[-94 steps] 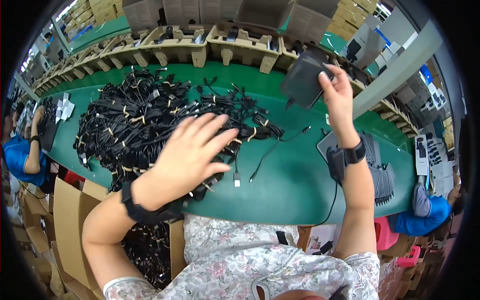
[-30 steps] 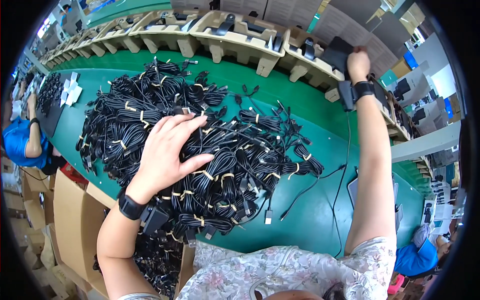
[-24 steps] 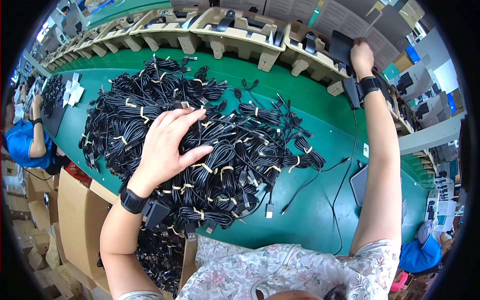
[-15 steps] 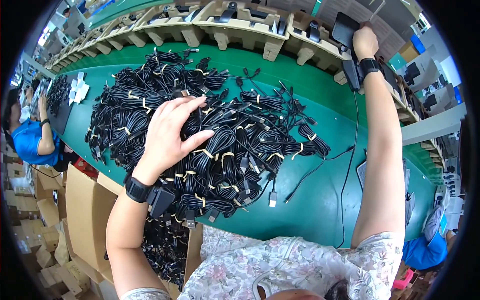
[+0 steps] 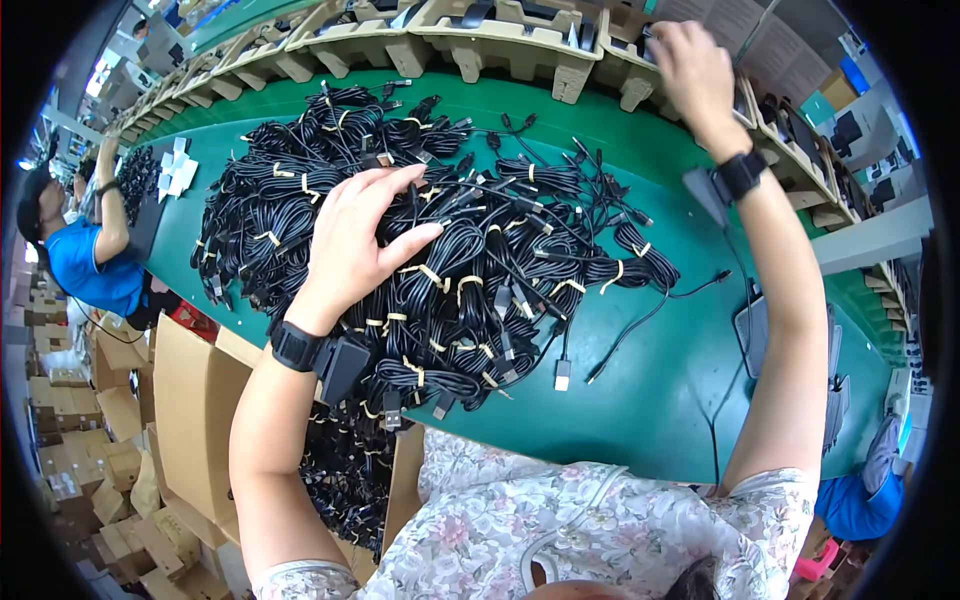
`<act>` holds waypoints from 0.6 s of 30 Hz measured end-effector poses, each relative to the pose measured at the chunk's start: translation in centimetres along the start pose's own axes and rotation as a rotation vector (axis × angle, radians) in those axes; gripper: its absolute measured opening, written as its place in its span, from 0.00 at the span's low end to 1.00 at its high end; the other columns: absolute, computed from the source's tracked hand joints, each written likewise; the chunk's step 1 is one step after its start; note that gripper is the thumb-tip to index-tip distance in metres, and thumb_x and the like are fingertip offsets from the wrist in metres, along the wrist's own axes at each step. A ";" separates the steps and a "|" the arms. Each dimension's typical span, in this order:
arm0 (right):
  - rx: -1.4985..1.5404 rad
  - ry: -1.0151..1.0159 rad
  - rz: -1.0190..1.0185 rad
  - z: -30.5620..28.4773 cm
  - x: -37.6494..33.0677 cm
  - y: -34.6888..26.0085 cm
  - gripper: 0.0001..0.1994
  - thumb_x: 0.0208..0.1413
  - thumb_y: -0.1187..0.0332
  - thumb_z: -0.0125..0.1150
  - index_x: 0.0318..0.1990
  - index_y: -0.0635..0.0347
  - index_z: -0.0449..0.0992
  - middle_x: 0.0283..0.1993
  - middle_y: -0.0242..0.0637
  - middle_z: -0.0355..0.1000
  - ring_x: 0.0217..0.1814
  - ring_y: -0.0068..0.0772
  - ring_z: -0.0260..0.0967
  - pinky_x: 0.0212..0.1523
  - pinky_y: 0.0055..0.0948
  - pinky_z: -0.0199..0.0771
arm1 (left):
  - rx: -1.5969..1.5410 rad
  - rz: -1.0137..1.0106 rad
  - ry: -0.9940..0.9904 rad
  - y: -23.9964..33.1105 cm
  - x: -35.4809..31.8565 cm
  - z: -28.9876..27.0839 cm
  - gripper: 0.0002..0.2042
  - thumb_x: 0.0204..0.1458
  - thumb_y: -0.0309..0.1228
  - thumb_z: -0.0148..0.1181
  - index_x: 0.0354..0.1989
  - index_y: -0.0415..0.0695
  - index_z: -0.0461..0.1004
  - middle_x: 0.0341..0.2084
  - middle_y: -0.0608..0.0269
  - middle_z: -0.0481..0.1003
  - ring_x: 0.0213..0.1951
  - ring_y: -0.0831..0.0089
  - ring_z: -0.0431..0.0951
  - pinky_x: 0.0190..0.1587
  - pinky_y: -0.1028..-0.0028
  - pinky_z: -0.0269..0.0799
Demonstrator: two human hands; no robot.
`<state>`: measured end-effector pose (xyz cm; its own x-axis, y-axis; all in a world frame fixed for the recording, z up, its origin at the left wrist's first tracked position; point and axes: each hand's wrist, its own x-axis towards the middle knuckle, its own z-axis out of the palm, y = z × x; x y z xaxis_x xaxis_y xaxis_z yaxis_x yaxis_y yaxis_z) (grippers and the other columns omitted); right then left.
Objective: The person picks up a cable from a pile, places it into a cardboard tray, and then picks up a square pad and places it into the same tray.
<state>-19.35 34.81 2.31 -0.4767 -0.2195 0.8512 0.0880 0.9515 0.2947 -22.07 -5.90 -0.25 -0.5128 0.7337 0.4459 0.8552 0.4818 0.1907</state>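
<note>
Reaching right hand (image 5: 692,62) hiding tray (image 5: 520,40) contents, fingertips unclear

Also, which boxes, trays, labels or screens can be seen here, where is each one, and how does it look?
Brown cardboard boxes: stacked at the far left on the floor, plain brown.
Open cardboard carton: beside the left hand's forearm, tan flaps, black cables inside.
Moulded pulp trays: row along the far edge of the green table, beige; the right hand reaches into one.
Screens and labels: none I can make out.
</note>
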 end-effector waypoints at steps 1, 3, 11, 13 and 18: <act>0.119 -0.116 0.021 -1.6 0.0 -2.6 0.10 0.53 0.60 0.57 0.35 0.55 0.73 0.30 0.38 0.70 0.33 0.44 0.69 0.33 0.40 0.67 | -0.004 0.002 0.003 -0.1 -0.2 0.0 0.27 0.44 0.46 0.64 0.52 0.49 0.70 0.45 0.56 0.73 0.49 0.59 0.71 0.54 0.64 0.63; 0.314 -0.373 -0.011 -5.4 -0.7 -7.1 0.11 0.53 0.58 0.57 0.33 0.56 0.73 0.30 0.38 0.69 0.33 0.45 0.68 0.32 0.39 0.67 | -0.002 0.010 0.004 -0.4 -0.5 0.1 0.27 0.44 0.47 0.63 0.53 0.49 0.70 0.45 0.56 0.73 0.49 0.59 0.71 0.54 0.64 0.63; 0.478 -0.873 -0.106 -13.9 -7.0 -11.9 0.17 0.45 0.56 0.66 0.31 0.61 0.73 0.30 0.40 0.69 0.35 0.44 0.66 0.37 0.38 0.67 | -0.015 -0.002 -0.008 -0.1 0.1 -0.1 0.26 0.47 0.48 0.61 0.53 0.48 0.69 0.45 0.54 0.72 0.50 0.58 0.70 0.55 0.63 0.62; 0.564 -0.845 0.014 -14.3 -7.3 -11.2 0.17 0.44 0.58 0.68 0.32 0.62 0.73 0.31 0.41 0.69 0.35 0.43 0.65 0.37 0.36 0.67 | -0.064 -0.040 -0.073 0.1 0.4 -0.2 0.27 0.47 0.46 0.61 0.54 0.47 0.68 0.46 0.53 0.72 0.50 0.56 0.70 0.55 0.62 0.62; 0.631 -0.670 0.282 -16.8 -5.1 -8.7 0.16 0.46 0.62 0.66 0.38 0.64 0.73 0.30 0.37 0.66 0.32 0.34 0.62 0.36 0.29 0.65 | 0.165 0.213 0.241 5.8 0.8 -3.9 0.33 0.43 0.40 0.66 0.57 0.40 0.62 0.52 0.49 0.66 0.54 0.52 0.65 0.57 0.61 0.60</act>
<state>-3.02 24.00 2.67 -0.9279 0.0174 0.3723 -0.1179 0.9339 -0.3376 -17.24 -4.39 4.65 -0.2756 0.7013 0.6575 0.9072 0.4159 -0.0633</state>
